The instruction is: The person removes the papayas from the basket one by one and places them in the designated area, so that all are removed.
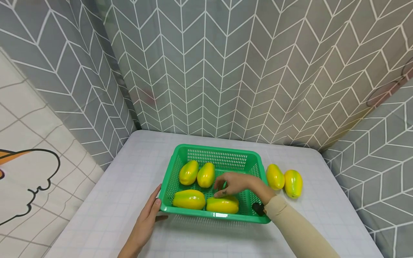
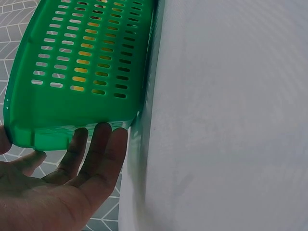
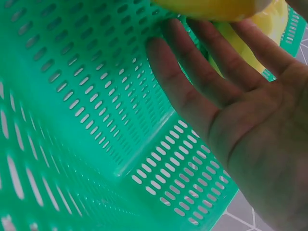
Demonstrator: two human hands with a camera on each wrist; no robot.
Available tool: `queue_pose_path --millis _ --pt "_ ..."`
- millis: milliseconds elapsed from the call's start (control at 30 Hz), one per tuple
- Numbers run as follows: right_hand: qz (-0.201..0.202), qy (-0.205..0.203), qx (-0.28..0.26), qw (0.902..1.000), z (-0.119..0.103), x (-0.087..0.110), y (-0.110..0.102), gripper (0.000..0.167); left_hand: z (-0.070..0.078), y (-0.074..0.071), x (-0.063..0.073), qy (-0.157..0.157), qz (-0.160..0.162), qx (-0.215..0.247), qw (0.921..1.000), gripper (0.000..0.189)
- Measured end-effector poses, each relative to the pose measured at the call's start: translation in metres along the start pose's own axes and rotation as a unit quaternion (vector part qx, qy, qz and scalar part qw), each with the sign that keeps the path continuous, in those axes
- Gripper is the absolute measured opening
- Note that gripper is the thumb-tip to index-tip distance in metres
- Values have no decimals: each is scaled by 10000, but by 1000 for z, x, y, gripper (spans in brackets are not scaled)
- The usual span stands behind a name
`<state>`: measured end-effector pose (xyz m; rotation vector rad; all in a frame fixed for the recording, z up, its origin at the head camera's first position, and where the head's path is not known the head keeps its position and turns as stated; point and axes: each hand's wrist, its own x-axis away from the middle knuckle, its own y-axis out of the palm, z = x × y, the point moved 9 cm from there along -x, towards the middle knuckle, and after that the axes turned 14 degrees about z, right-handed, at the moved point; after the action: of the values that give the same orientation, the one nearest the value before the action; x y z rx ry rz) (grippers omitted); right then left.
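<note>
A green plastic basket [image 1: 222,214] with slotted walls stands on the table. Inside lie two papaya-like yellow fruits [image 1: 189,199] [image 1: 222,205] along the near wall, and two more [image 1: 188,172] [image 1: 205,175] behind them at left. My left hand [image 1: 145,220] holds the basket's near-left corner, thumb by the rim and fingertips against the outer wall in the left wrist view. My right hand [image 1: 233,182] reaches inside over the near-right fruit, fingers loosely bent. In the right wrist view its fingers [image 3: 219,55] spread beside yellow fruit; the thumb is hidden there.
Two more yellow fruits [image 1: 275,177] [image 1: 293,183] lie on the white table [image 1: 132,172], outside the basket's right end. Grey patterned curtains [image 1: 206,71] hang behind the table and at both sides. A dark round object [image 1: 258,208] shows beside the right wrist.
</note>
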<state>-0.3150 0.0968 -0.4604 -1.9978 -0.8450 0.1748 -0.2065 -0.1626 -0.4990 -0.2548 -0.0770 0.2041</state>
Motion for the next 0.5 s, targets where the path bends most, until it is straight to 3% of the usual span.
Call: queue_pose_path --millis 500 --pt "-385 74 -15 9992 -4 5 12 31 2 1 -1 72 -37 81 9999 59"
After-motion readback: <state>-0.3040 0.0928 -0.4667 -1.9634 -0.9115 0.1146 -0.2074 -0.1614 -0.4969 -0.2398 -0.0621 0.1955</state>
